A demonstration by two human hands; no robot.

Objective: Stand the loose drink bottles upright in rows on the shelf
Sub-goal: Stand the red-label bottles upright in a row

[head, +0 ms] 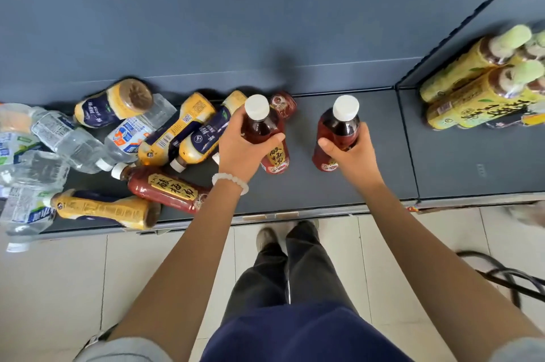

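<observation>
The left hand (pixel 239 149) and right hand (pixel 352 147) are each wrapping 1 upright red bottle (pixel 263 125) (pixel 339 131) on the grey shelf (pixel 383 140). To the left, 2 red bottles (pixel 165 187) (pixel 283 103), 4 yellow bottles (pixel 113 105) and several clear water bottles (pixel 67 137) are lying loose.

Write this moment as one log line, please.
left hand: grip on red bottle | right hand: grip on second red bottle | both upright on shelf | pile lying

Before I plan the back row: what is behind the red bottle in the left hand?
Behind the red bottle in the left hand, a dark red bottle shows. Its lower part is covered.
</observation>
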